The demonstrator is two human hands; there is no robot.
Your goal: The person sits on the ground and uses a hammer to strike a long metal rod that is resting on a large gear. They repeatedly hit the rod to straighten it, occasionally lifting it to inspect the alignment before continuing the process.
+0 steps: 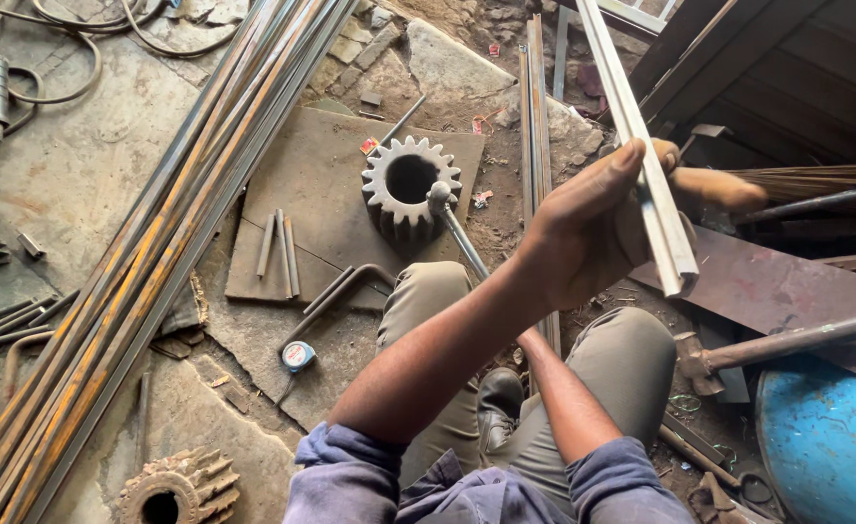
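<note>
Left hand (583, 233) was wrapped tight round the steel strip (641, 146) near its lower end, fingers closed on it. Right hand was hidden under my left arm, so I couldn't tell its grip. Strip ran from my lap up to the top edge of the floor, above the plate (336, 184) with the gear (410, 184). Best held firm near the end, kept straight. Strip looked pale grey, thin, long, cleaner than the rusty rods (156, 223) at left.

Floor (79, 165): cracked concrete and dirt. Long bundle of rusty steel bars (166, 233) lies diagonally at left. Flat steel plate (321, 184) at centre, bearing large toothed gear (408, 189) and short rods (279, 254). Tape measure (298, 356) just below plate. Second gear (177, 488) at bottom left. Cables (40, 58) top left.
</note>
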